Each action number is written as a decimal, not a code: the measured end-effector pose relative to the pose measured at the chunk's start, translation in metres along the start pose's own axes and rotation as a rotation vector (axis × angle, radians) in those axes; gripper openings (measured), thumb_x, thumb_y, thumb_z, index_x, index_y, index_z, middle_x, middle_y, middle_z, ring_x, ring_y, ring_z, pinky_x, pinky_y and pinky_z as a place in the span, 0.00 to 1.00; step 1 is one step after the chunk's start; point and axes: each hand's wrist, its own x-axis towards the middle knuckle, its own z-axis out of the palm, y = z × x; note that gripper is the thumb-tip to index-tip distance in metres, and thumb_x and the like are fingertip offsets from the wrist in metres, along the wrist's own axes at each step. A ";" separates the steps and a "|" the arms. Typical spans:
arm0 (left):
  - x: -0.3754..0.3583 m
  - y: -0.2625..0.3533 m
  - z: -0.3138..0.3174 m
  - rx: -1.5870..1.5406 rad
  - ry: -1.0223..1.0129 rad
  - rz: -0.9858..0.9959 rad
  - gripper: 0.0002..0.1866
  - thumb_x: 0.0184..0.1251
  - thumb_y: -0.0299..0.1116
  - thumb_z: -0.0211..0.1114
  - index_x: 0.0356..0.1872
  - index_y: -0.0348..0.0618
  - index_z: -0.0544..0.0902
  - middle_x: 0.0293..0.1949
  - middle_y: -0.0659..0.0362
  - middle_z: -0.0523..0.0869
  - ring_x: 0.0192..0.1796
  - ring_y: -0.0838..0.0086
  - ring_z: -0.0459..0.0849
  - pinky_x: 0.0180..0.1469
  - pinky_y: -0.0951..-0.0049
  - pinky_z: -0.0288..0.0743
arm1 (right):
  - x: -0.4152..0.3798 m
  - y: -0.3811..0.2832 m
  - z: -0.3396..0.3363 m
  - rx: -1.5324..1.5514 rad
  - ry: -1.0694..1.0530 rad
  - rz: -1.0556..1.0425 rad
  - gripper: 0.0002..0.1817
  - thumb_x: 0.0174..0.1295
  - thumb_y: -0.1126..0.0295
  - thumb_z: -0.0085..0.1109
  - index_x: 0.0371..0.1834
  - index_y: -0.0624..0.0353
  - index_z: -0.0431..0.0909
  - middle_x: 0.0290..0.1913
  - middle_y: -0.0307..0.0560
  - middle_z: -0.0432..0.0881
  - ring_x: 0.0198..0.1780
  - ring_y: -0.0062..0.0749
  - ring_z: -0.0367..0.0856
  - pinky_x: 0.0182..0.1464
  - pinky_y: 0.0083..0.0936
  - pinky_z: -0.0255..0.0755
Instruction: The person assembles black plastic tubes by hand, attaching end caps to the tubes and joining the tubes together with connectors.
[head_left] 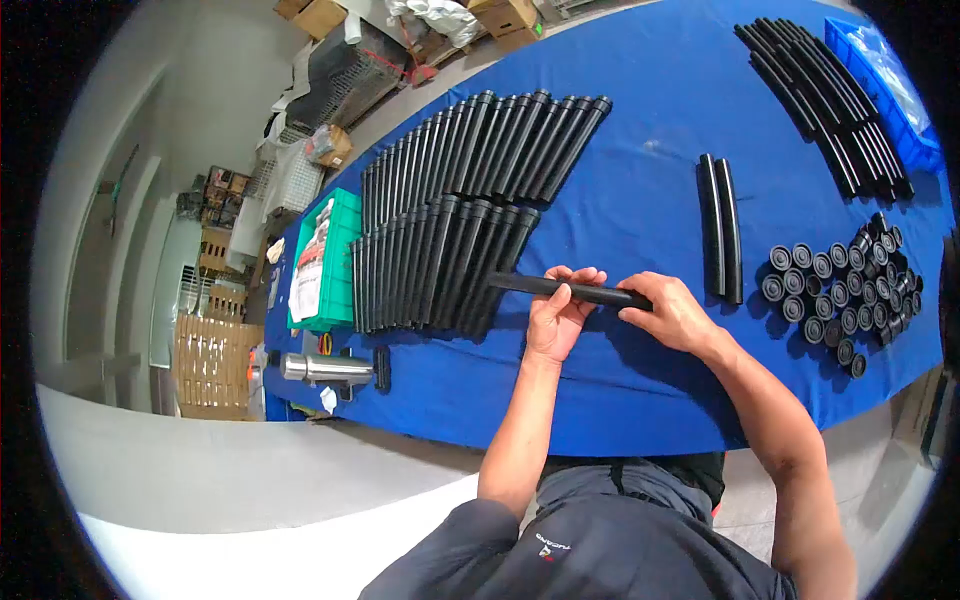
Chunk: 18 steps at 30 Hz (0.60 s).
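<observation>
A black tube (520, 284) is held nearly level above the blue cloth, between both hands. My left hand (562, 308) supports it near the middle, thumb on top and fingers curled behind. My right hand (660, 308) wraps round the right end of the tube, so that end is hidden. To the left lie two rows of black tubes with collared upper ends (440, 260). Two plain black tubes (722, 230) lie side by side to the right of my hands. Beyond them sits a group of round black caps (822, 265).
More black tubes (820, 110) lie at the far right beside a blue bin (915, 140). A green crate (342, 270) stands at the left, with a silver cylindrical tool (322, 368) and a black brush-like object (382, 369) nearer me. Boxes stand beyond the table.
</observation>
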 end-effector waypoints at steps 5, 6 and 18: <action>-0.016 -0.001 0.001 0.043 -0.024 0.001 0.12 0.71 0.27 0.69 0.52 0.46 0.80 0.57 0.46 0.86 0.69 0.49 0.79 0.70 0.48 0.77 | 0.006 -0.014 -0.023 0.404 -0.391 0.521 0.17 0.62 0.69 0.71 0.52 0.64 0.84 0.28 0.39 0.82 0.28 0.19 0.78 0.30 0.23 0.74; -0.021 -0.002 0.004 0.039 -0.036 0.010 0.12 0.71 0.26 0.69 0.51 0.46 0.80 0.57 0.46 0.86 0.69 0.49 0.79 0.70 0.47 0.77 | 0.006 -0.015 -0.024 0.373 -0.409 0.477 0.17 0.62 0.69 0.71 0.52 0.64 0.84 0.28 0.38 0.82 0.27 0.18 0.78 0.29 0.22 0.73; -0.091 0.130 -0.007 0.768 0.453 0.439 0.10 0.70 0.22 0.67 0.50 0.42 0.82 0.53 0.49 0.88 0.60 0.57 0.86 0.63 0.57 0.82 | 0.004 -0.014 -0.022 0.276 -0.403 0.285 0.19 0.60 0.66 0.73 0.52 0.64 0.86 0.26 0.41 0.81 0.26 0.22 0.78 0.30 0.27 0.73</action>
